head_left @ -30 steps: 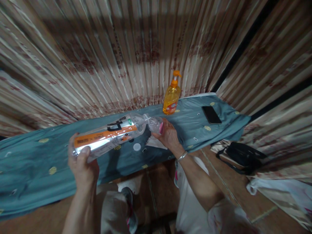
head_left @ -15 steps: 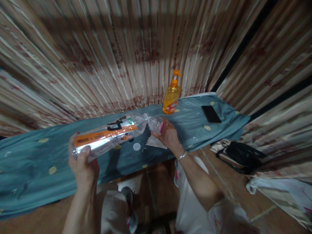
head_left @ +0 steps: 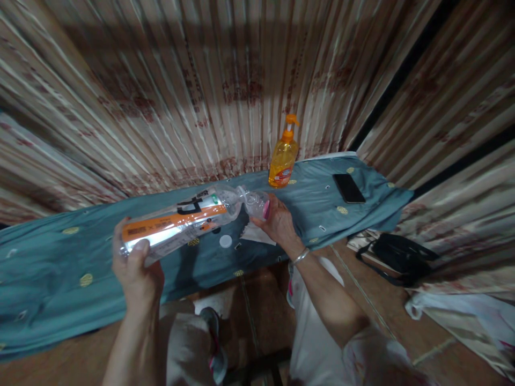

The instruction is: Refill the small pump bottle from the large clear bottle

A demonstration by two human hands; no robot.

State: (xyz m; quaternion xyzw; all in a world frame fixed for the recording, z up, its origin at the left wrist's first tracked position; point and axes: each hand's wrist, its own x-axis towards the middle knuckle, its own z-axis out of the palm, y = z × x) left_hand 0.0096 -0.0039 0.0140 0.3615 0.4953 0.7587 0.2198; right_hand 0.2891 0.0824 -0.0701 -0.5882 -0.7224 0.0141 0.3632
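My left hand (head_left: 139, 268) is wrapped round the base of a large clear plastic bottle (head_left: 177, 220) with an orange and silver label. The bottle is tilted, its neck pointing right and slightly up. In my right hand (head_left: 277, 220) is a small clear plastic bottle (head_left: 254, 202) with a pink part near my fingers. The two bottles' mouths meet, or nearly so, and I cannot make out any liquid passing between them. Below them on the cloth lie a white round cap (head_left: 226, 241) and a white paper piece (head_left: 259, 234), partly behind my right hand.
A pump bottle of yellow-orange liquid (head_left: 283, 158) stands at the back of the cloth-covered bench (head_left: 96, 241). A black phone (head_left: 348, 188) lies to its right. Pleated curtains (head_left: 161, 96) hang close behind. On the floor at right sits a black bag (head_left: 402, 257).
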